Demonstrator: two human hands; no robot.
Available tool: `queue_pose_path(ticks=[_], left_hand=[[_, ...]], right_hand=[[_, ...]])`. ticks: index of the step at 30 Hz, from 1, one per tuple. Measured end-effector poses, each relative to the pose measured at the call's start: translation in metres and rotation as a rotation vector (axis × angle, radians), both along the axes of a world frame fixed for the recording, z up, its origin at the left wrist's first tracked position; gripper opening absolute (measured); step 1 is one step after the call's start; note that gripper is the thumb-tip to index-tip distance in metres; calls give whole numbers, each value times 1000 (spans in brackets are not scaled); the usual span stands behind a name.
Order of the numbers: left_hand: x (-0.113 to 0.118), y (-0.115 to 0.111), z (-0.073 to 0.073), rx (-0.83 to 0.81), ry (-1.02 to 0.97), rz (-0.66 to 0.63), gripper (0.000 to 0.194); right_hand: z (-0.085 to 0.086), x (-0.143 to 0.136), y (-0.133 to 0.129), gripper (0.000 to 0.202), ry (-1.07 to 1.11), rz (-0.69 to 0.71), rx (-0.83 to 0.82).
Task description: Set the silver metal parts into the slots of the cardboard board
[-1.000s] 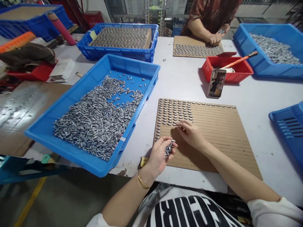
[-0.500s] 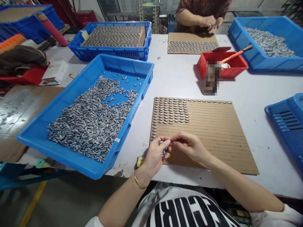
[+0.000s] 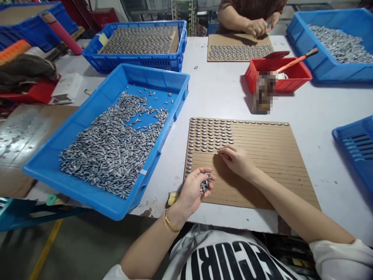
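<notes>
My left hand (image 3: 196, 189) is curled round a small pile of grey metal pieces (image 3: 205, 183), palm up above the near left edge of a cardboard sheet (image 3: 262, 163). My right hand (image 3: 237, 160) is over the sheet, its thumb and index fingertips pinched together at the lower edge of the rows of pieces (image 3: 210, 134); whatever is between them is hidden. Rows fill the sheet's upper left part, with one line along the top edge and one down the left edge. Left of the sheet, a blue tray (image 3: 84, 200) holds a large heap of the same pieces.
A red bin (image 3: 294, 84) with an orange-handled tool stands beyond the sheet. Blue crates are at the back left (image 3: 171, 63), back right (image 3: 326, 70) and right edge (image 3: 352, 146). Another person's hands (image 3: 259, 27) work over a second sheet (image 3: 214, 40). Yellow object (image 3: 173, 198) at the table edge.
My right hand has moved away from my left hand, forward to the lower edge of the rows. My left hand's fingers have loosened slightly, showing more of the pieces. The view has shifted a little.
</notes>
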State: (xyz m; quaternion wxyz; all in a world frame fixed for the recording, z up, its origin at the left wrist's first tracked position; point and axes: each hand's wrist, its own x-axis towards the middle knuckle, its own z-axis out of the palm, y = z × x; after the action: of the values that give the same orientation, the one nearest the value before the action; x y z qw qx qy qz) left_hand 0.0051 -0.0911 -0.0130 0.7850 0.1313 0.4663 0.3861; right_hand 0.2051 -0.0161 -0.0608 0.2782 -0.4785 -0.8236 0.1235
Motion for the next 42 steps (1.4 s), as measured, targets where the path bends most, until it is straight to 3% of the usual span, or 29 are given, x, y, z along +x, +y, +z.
queue_pose_path(ticks=[12, 20, 24, 28, 32, 35, 37, 42], left_hand=[[-1, -2, 1, 25, -9, -77, 23], [-1, 0, 1, 26, 20, -34, 26], [0, -1, 0, 55, 29, -22, 25], [1, -2, -1, 67, 47, -11, 22], [1, -3, -6, 120, 62, -10, 21], [2, -4, -10, 129, 67, -20, 23], [3, -5, -12, 113, 63, -39, 26], [4, -5, -9, 95, 57, -75, 26]], right_hand=[[-4, -6, 3, 24, -292, 22, 137], [-7, -4, 3, 25, -337, 57, 171], [1, -6, 0, 24, -310, 25, 128], [26, -11, -19, 17, -35, -18, -60], [47, -19, -46, 18, 342, 96, -574], [50, -22, -56, 18, 484, 119, -738], [48, -23, -59, 15, 497, 92, -697], [49, -22, -64, 14, 358, 79, -388]])
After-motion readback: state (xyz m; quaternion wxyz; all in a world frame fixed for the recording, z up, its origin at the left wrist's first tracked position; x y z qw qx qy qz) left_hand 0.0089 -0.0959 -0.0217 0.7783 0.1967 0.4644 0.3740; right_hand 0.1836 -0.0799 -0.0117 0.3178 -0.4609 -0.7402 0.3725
